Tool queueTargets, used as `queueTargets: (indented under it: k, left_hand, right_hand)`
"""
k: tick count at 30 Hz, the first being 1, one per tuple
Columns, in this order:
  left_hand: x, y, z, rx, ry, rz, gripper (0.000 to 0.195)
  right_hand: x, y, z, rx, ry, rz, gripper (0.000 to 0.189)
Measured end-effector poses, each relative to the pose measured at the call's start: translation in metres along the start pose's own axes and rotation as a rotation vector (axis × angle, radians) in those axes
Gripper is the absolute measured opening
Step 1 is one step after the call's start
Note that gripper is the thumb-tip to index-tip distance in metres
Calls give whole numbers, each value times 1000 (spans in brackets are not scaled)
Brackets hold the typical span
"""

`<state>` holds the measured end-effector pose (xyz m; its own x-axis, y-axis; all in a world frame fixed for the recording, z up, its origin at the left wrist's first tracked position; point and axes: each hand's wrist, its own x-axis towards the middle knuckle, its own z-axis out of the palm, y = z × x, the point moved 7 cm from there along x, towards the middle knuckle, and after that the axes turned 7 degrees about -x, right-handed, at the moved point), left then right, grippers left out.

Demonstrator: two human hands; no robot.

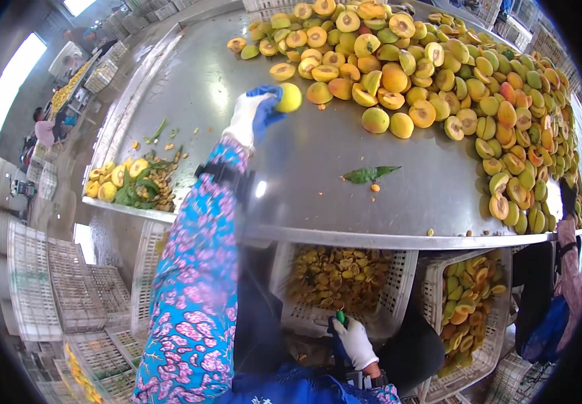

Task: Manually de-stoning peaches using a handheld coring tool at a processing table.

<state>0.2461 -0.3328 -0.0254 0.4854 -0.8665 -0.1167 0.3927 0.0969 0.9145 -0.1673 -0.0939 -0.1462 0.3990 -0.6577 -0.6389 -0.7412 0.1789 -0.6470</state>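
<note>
My left hand (258, 113), in a white and blue glove, reaches over the metal table (270, 177) and holds a yellow-green fruit (289, 98). That fruit is beside a large heap of halved yellow stone fruit (392, 76). Low in the view, my right hand (355, 339), gloved the same way, grips a small tool by its green handle (340, 316); the tool's tip is small and hard to make out. This hand is at the near rim of a plastic crate (316, 323) holding brown-yellow fruit pieces (346, 283).
Fruit halves, leaves and pits (139, 184) lie at the table's left corner, a green leaf (369, 174) nearer the middle. A crate of halves (472, 303) stands at right, beside a co-worker's arm (568, 272). Empty-looking crates (73, 283) are stacked at left.
</note>
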Motion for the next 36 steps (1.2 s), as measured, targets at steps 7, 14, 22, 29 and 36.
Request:
queueTargets:
  k: [7,14,22,29,36]
  left_hand:
    - [-208,-4,62,-421,-456,-321,46]
    - [-314,-39,81,-419,-402,-339,49]
    - [-342,-54,82,-329,-312,-285,44]
    - [-347,-66,76,-890,-334,-548,63]
    - [-354,-61,86,-872,-424,-582,67]
  right_hand:
    - [-19,-52,-47,707,195,-159,31]
    - [-54,-142,-64,674,283,-384,25]
    - [-87,-148,-45,504,273,-513,20]
    - [-106,-131,-40,522,149,-377,17]
    - [-107,-150,-25,-77,308,-781,29]
